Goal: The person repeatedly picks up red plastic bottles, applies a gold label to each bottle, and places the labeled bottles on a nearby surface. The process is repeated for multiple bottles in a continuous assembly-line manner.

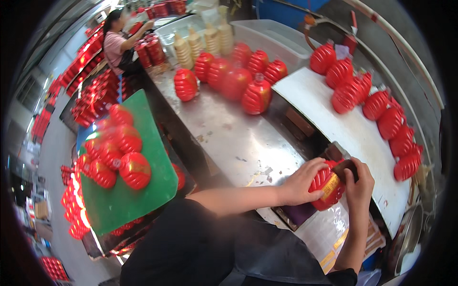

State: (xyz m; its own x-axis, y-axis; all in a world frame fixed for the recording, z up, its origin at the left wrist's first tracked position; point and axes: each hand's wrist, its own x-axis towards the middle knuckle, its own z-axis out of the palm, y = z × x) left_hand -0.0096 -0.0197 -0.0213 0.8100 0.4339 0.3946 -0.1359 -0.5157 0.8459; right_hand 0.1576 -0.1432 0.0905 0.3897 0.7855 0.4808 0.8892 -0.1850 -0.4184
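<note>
At the near end of the metal table, I hold a ribbed red plastic bottle with a yellow label on its side. My left hand is wrapped round the bottle from the left, thumb low by the label. On the opposite side, my right hand is closed on a dark flat piece against the bottle's upper right; its exact kind is unclear. Beneath the bottle lies a plastic-covered sheet with yellow strips. The bottle's far side is hidden.
Several red bottles stand on the metal table, near cream bottles and a clear bin. More red bottles line a white board at right and lie on a green board at left. A person works at far left.
</note>
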